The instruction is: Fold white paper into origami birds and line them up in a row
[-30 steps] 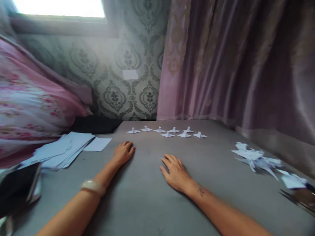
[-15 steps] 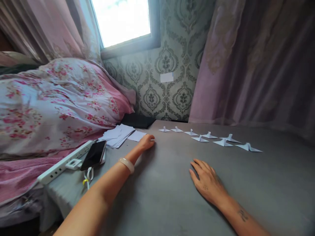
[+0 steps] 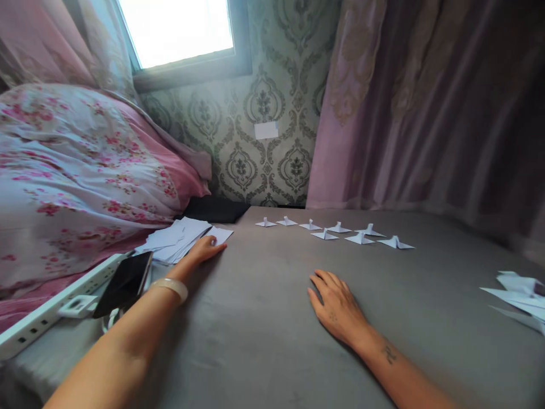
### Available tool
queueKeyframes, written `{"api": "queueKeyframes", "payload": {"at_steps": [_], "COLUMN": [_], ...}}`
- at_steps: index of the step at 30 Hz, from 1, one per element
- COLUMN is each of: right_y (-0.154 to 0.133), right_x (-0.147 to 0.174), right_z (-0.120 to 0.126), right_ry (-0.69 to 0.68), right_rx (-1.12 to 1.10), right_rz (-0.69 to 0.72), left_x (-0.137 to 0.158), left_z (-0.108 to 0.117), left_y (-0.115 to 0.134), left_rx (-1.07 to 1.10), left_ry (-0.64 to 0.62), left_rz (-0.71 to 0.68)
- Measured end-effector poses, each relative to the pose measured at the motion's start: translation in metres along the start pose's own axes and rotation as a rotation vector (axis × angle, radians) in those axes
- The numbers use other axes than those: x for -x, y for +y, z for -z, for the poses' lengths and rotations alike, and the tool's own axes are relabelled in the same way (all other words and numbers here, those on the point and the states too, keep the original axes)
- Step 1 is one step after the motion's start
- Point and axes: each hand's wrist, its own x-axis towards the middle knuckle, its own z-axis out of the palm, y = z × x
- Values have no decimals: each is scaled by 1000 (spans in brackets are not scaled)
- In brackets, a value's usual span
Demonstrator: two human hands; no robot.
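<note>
My left hand [image 3: 204, 250] rests at the near edge of a single white paper sheet [image 3: 223, 234], beside a loose stack of white papers [image 3: 176, 236]. Its fingers are curled, with a small pale spot among them that I cannot make out. On the grey surface [image 3: 264, 318], my right hand [image 3: 336, 309] lies palm down, fingers stretched out and holding nothing. Beyond it stand several small folded white paper figures [image 3: 360, 238] in two rough rows, each with flat points and a raised middle.
Larger folded white papers [image 3: 522, 295] show at the right edge. At left lie a dark phone [image 3: 123, 284], a white power strip [image 3: 55, 307] with a plug, and a floral quilt [image 3: 85, 165]. A black flat item [image 3: 217, 209] lies near the patterned wall [image 3: 238, 130].
The view has turned right, bringing the larger folded papers in at the right edge. My left hand has moved left, to the near side of the single sheet. My right hand stays flat.
</note>
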Motion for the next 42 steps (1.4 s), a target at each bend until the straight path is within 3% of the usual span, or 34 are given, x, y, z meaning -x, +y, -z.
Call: {"api": "queueKeyframes", "payload": {"at_steps": [10,25,32,38,42], "right_y": [3,4,4,3,3], "right_x": [0,-1,-1,-1,0], "right_z": [-2,-4,-3,-2,-1], "right_ry": [-2,24,10,-8,2], "right_rx": [14,6,10,11,4], "right_rz": [11,9,8,-3,2], "left_x": [4,3,3,9,15], "left_z": [7,23,21,19,34], "left_y": [5,3,4,2,13], "left_rx": [4,252,335,490,654], "left_ry": [49,33,95,223,448], "left_rz": [-36,177,183,205,222]}}
